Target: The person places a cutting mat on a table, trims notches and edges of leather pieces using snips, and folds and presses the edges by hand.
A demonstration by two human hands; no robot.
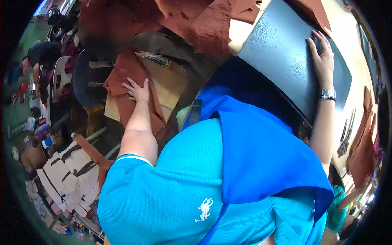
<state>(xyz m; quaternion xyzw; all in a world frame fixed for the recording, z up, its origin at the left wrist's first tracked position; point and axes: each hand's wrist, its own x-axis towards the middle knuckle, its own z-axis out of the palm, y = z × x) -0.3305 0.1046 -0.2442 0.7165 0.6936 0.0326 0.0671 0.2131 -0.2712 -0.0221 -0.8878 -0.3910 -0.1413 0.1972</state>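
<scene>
My left hand [138, 90] lies with its fingers spread on a folded reddish-brown leather piece [122, 73]. That leather rests over a light brown cardboard box [171, 83], next to my left side. On the other side, my right hand [323, 57] is laid flat and open on a glossy black board [281, 49], near its far right edge. The board slants across the light tabletop and overhangs the blue apron [269, 151]. Neither hand grips anything that I can see.
More brown leather [204, 24] is heaped at the top. A dark slender tool [346, 136] and leather strips [363, 143] lie to the right. At left are a chair [61, 81], a stack of white pieces [71, 171] and a person [43, 55]. Another person's green sleeve [338, 208] shows lower right.
</scene>
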